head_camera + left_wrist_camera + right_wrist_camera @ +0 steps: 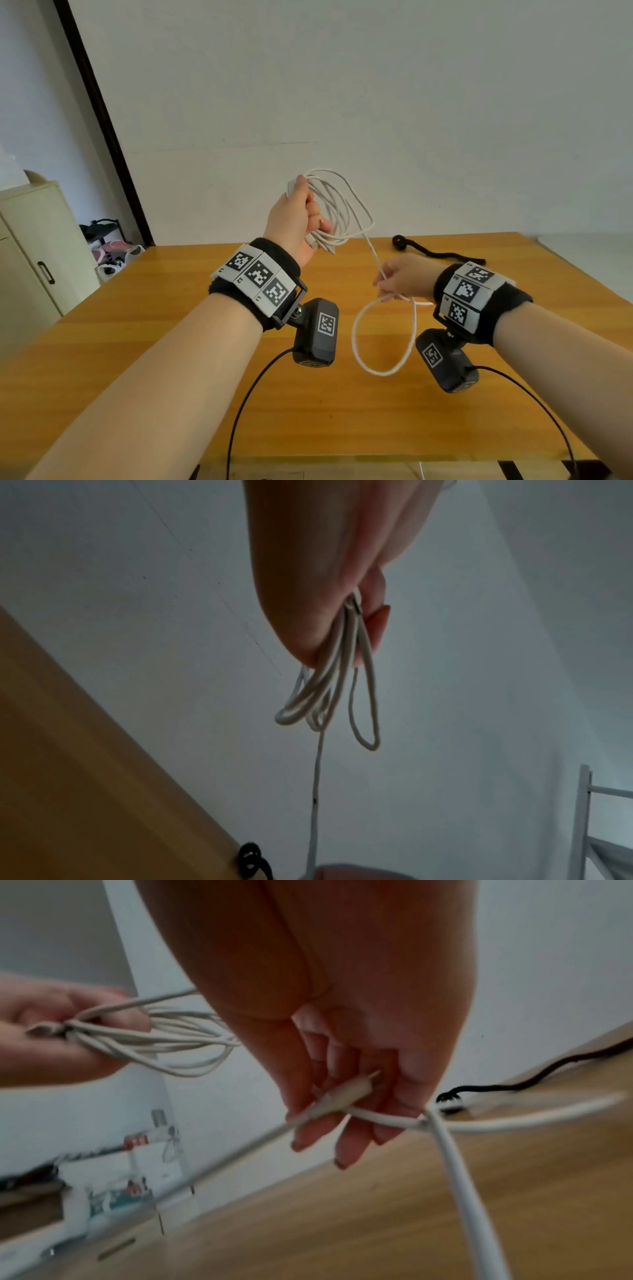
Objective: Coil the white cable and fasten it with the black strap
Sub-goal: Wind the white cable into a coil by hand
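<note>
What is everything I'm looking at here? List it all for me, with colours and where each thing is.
white cable: one, white, most of it looped in the raised left hand, the tail running down to the right hand and hanging in one loose loop
black strap: one, black, lying on the far part of the table, untouched
table: one, orange-brown wood, under both arms
cabinet: one, cream, at the left
shoe rack: one, dark, beside the cabinet by the wall
wrist cameras: two, black, under the wrists
left hand: grips the coil
right hand: pinches the cable near its plug
</note>
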A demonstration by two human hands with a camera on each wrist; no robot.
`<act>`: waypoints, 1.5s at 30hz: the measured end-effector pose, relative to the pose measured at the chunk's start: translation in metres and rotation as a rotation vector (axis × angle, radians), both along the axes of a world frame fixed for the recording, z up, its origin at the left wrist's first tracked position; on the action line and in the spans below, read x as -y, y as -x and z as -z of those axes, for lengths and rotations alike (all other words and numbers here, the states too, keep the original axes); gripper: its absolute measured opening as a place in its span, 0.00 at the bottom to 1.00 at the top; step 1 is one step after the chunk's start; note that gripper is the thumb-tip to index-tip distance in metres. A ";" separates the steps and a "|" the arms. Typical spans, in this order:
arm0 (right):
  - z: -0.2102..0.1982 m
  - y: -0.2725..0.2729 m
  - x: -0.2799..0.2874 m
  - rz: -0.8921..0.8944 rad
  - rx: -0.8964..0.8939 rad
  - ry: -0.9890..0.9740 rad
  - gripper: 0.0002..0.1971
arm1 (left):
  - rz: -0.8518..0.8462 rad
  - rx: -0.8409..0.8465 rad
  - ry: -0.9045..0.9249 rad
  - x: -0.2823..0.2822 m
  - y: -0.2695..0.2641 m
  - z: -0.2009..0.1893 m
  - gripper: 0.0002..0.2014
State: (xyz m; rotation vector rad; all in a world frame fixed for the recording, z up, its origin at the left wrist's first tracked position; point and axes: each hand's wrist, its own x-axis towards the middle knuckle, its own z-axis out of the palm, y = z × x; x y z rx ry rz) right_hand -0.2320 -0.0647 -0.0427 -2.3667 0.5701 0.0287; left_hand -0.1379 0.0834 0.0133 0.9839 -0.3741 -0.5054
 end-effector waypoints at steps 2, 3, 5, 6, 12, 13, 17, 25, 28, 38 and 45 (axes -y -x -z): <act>0.004 -0.001 -0.002 0.000 -0.037 0.093 0.12 | -0.046 0.039 -0.025 0.001 -0.001 0.001 0.18; 0.006 -0.002 -0.004 0.010 -0.035 0.134 0.13 | -0.067 0.060 -0.043 0.002 -0.001 0.001 0.18; 0.009 -0.003 -0.008 0.025 -0.027 0.212 0.15 | -0.099 0.103 -0.074 0.003 0.000 0.004 0.18; 0.009 -0.003 -0.010 0.017 -0.038 0.254 0.16 | -0.110 0.119 -0.080 0.005 0.000 0.005 0.18; 0.007 -0.009 -0.024 -0.136 -0.236 0.691 0.14 | -0.184 0.289 -0.172 0.012 0.001 0.013 0.18; 0.005 -0.008 -0.028 -0.128 -0.217 0.749 0.11 | -0.196 0.331 -0.193 0.013 0.002 0.015 0.18; 0.001 0.001 -0.038 -0.126 -0.024 0.971 0.11 | -0.199 0.466 -0.258 0.015 0.005 0.018 0.14; -0.003 0.006 -0.042 -0.112 0.219 0.915 0.22 | -0.109 0.626 -0.390 0.015 0.014 0.022 0.09; -0.004 0.008 -0.039 -0.115 0.314 0.881 0.16 | -0.118 0.725 -0.504 0.014 0.012 0.025 0.08; -0.006 0.010 -0.036 -0.035 0.429 0.939 0.17 | -0.171 1.081 -0.837 0.014 0.011 0.033 0.13; -0.004 0.012 -0.031 -0.055 0.413 0.841 0.10 | -0.211 1.141 -0.989 0.013 0.012 0.034 0.14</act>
